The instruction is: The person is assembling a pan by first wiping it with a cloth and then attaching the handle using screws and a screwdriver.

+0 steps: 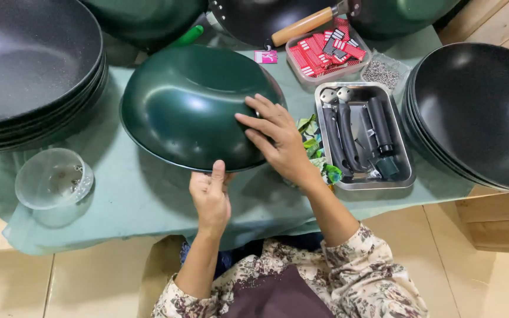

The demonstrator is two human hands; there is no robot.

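Green wok (pixel 192 106) upside down, centre of table, tilted, near rim raised. Left hand (pixel 210 197) pinches near rim, thumb on top. Right hand (pixel 275 138) lies flat on wok's right flank, fingers spread, gripping nothing. To handle well: keep palm pressing against slick enamel, support rim from below, avoid scraping coating. Green cloth (pixel 142 200) covers table. Black pan stacks far left (pixel 27 65) and right (pixel 478 112). Steel tray of black handles (pixel 360 135) just right of wok; clear bowl (pixel 54 182) near left. Tiled floor below.

A green wok (pixel 189 106), turned upside down on the green-clothed table (pixel 142 200), is gripped at its near rim by the left hand (pixel 210 197) and pressed on its right side by the right hand (pixel 278 141); a metal tray (pixel 405 176) of black handles (pixel 357 132) is seen beside it.
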